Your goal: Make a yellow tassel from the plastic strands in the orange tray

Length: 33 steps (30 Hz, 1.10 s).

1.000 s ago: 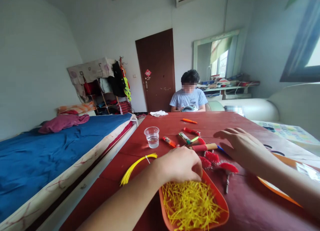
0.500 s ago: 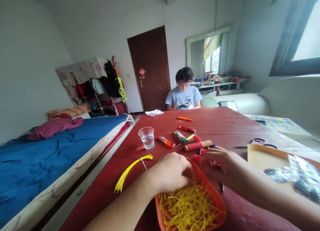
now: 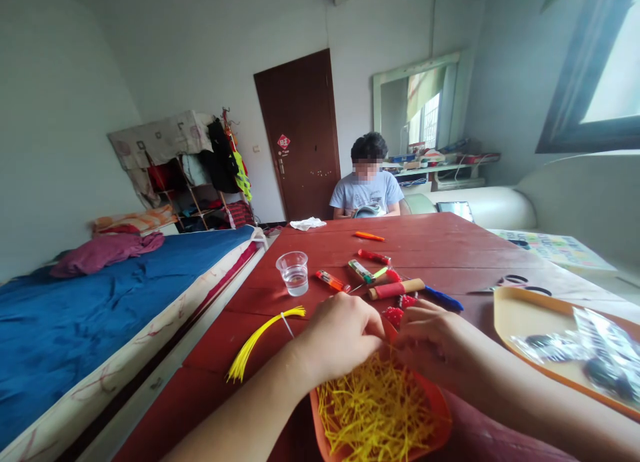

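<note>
My left hand (image 3: 340,335) is closed in a pinch over the far end of an orange tray (image 3: 443,412) full of loose yellow strands (image 3: 375,415). My right hand (image 3: 433,342) has its fingers curled and meets the left fingertips above the tray's far rim. What the fingers hold is hidden. Small red fuzzy pieces (image 3: 395,314) lie just beyond both hands. A tied bundle of yellow strands (image 3: 260,339) lies on the red table (image 3: 450,249), left of my left hand.
Beyond the hands lie a red roll with a wooden end (image 3: 395,289), a blue pen (image 3: 444,298), lighters (image 3: 333,282) and a plastic cup of water (image 3: 294,273). Scissors (image 3: 520,283) and an orange tray with plastic bags (image 3: 520,315) are on the right. A person (image 3: 367,192) sits opposite; a bed (image 3: 100,302) is on the left.
My right hand came in from the right, past the red fuzzy pieces, and closed up against my left hand over the tray. The view shifted slightly right.
</note>
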{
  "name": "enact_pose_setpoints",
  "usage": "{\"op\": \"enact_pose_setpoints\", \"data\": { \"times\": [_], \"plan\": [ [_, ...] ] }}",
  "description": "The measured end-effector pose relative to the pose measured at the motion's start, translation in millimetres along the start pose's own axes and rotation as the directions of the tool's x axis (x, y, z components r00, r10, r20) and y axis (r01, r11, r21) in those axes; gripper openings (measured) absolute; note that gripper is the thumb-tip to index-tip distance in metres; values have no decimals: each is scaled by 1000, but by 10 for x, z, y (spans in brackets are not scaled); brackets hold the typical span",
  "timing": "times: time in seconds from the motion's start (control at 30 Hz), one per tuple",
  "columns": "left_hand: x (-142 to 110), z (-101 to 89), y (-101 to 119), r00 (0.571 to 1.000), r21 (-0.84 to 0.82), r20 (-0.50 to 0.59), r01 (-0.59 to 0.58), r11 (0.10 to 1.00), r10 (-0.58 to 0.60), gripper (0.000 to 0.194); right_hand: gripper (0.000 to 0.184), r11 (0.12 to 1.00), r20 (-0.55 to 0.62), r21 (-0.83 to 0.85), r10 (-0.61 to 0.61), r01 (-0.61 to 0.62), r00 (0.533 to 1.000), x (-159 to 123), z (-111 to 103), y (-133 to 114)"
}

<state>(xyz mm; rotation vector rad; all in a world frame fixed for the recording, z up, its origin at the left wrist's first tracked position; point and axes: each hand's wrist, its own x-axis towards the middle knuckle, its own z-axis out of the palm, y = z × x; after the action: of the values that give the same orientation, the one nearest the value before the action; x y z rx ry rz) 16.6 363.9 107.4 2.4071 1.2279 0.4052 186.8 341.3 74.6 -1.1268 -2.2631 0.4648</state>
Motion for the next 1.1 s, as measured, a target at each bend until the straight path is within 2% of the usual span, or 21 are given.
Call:
{"op": "enact_pose_setpoints", "data": {
  "times": [0.2, 0.27, 0.33, 0.4, 0.5, 0.57, 0.63, 0.77, 0.87, 1.0, 1.1],
  "plan": [
    [26, 5, 0, 991, -110, -121, -72, 991, 58, 17, 21, 995, -117, -81, -60, 51, 991, 53, -68, 58],
    [33, -1, 13, 982, -80, -174, -87, 993, 72, 16, 21, 986, -149, -146, -98, 76, 984, 73, -155, 80],
    [42, -6, 17, 968, -22, -239, -81, 997, 73, 14, 19, 984, -222, -171, -87, 49, 971, 82, -257, 129],
    [53, -11, 4, 956, 10, -292, -34, 999, 35, 12, 18, 996, -358, -75, 12, -41, 934, 84, -356, 204],
    [80, -29, -34, 947, 19, -316, 61, 998, -52, 11, 23, 973, -501, 148, 227, -176, 835, 89, -457, 340],
    [132, -59, -52, 947, 36, -309, 105, 994, -89, 11, 28, 949, -525, 231, 306, -213, 794, 99, -478, 424],
    [244, -101, -52, 950, 76, -293, 139, 987, -111, 12, 29, 938, -521, 267, 334, -221, 786, 111, -471, 481],
    [650, -136, -10, 959, 177, -215, 226, 958, -187, 11, 29, 941, -517, 258, 327, -220, 791, 121, -428, 483],
    [977, -64, 1, 949, 211, -103, 315, 925, -299, 14, 26, 945, -506, 240, 316, -221, 803, 119, -404, 433],
    [1233, 40, -37, 919, 155, -26, 393, 906, -394, 26, 22, 951, -482, 225, 296, -210, 825, 125, -382, 406],
    [1271, -1, -71, 914, 12, -8, 405, 914, -405, 26, 22, 950, -470, 233, 295, -205, 832, 128, -372, 426]
  ]
}}
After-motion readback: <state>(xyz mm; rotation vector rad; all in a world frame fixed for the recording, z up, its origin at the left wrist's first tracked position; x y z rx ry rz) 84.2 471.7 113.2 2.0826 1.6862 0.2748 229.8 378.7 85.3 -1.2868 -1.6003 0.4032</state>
